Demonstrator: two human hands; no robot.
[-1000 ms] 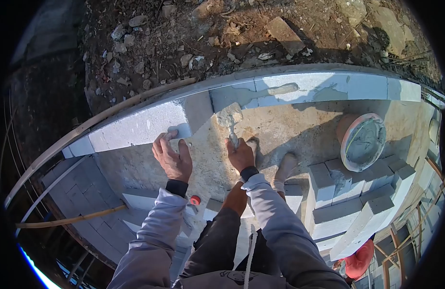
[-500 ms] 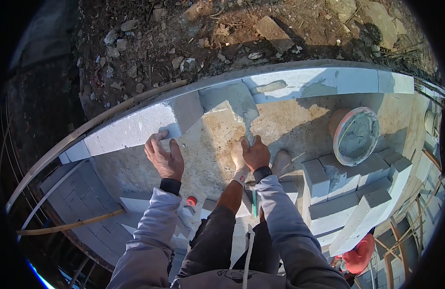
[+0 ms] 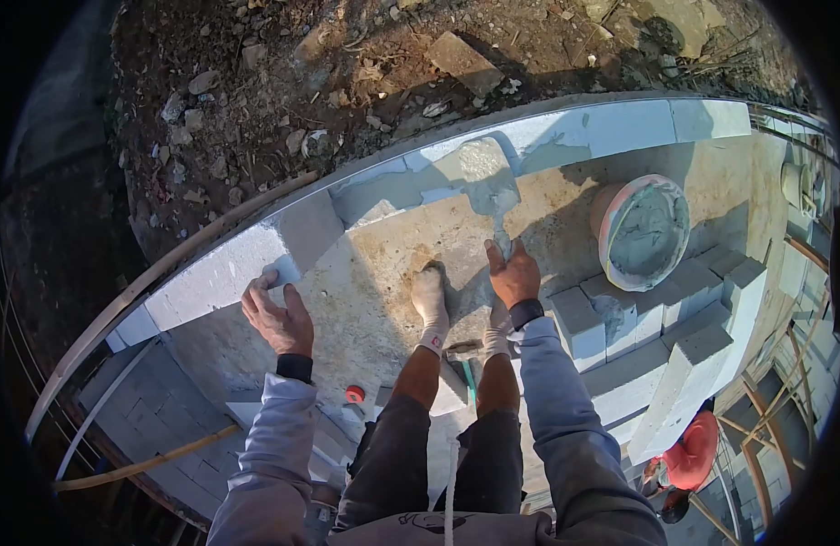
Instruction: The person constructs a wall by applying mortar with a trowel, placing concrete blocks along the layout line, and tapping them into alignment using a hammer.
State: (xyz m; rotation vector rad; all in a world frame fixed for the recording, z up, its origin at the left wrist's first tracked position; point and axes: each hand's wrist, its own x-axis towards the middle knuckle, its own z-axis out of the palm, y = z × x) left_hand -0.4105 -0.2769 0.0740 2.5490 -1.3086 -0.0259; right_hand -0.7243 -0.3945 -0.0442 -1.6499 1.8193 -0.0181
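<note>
My right hand is closed around the handle of a trowel. A lump of grey mortar sits on the blade, which is over the low wall of white blocks. My left hand has its fingers apart, the tips at the near edge of a white block; whether they press on it I cannot tell. Grey mortar is spread on the wall between that block's end and the trowel. To the right of my right hand stands a bucket of wet mortar.
Stacked blocks stand right of my legs. A hammer and a red round object lie near my feet. Rubble ground lies beyond the wall. A person in red is below right, beside wooden poles.
My right hand has moved right along the wall with the trowel, and mortar now shows on its blade. My left hand stays by the block. The whole view has shifted somewhat.
</note>
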